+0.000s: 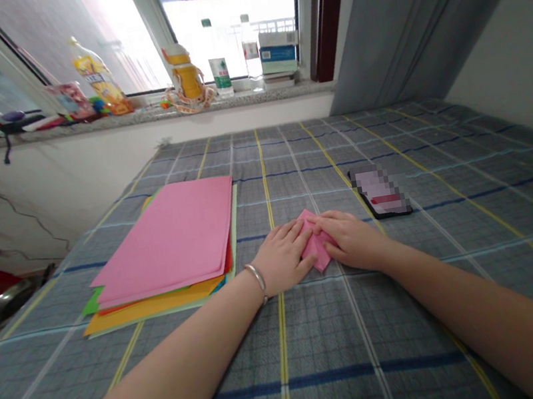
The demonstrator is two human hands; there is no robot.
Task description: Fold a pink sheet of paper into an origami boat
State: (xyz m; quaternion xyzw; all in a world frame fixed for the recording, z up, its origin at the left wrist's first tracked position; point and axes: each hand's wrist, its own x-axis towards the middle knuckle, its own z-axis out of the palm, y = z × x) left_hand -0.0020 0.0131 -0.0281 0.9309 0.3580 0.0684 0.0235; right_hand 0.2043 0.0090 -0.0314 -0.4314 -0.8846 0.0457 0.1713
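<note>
Pink folded paper (319,253) on checked cloth (244,378)

The pink folded paper lies on the checked cloth in front of me, between my two hands and partly covered by their fingers. It has a pointed shape, with one tip directed away from me and another toward me. My left hand (283,255) rests almost flat at its left side; the fingers are stretched out and their ends touch the paper, so this hand is not clenched. My right hand (355,237) is at the other side, with the fingers bent a little over the paper; I cannot tell whether it pinches the paper or only presses on it. On my left wrist I wear a silver bracelet (258,280).

To the left, near my left hand, lies a stack of coloured sheets (171,235), pink on the top, with green, orange and red edges showing below. To the right, beyond my right hand, lies a phone (374,204) with a black edge, its screen blurred. Farther away, a yellow bottle (187,80) stands on the window sill (147,116).
</note>
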